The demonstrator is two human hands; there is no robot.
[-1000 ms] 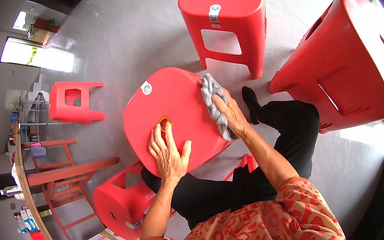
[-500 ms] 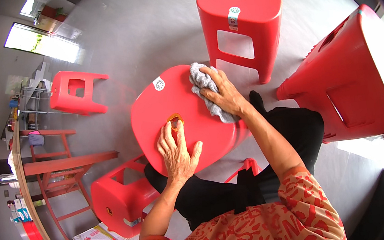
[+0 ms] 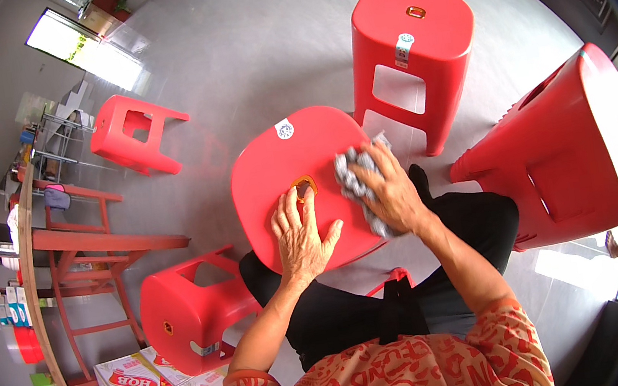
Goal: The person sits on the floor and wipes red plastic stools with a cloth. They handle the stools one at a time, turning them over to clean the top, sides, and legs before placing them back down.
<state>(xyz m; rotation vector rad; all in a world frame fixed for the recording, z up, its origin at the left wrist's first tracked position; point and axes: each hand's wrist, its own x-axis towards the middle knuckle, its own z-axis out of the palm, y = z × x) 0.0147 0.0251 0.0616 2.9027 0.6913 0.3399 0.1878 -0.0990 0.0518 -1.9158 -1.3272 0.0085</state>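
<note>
Big red stools all over the grey floor point(image 3: 246, 54) — one tipped at far right point(image 3: 574, 153), one upright up top point(image 3: 415, 49), two more lying over on the left. The stool point(image 3: 299, 171) that matters sits across the person's lap, seat tilted up toward them, probably so the top is easy to reach. Left hand point(image 3: 301, 234) lies flat on the seat by the centre slot, fingers spread, grip not closed on anything — looks like it's bracing the thing. Right hand point(image 3: 394, 192) presses a crumpled grey rag point(image 3: 354, 180) onto the seat's right side, fingers curled over it.
</note>
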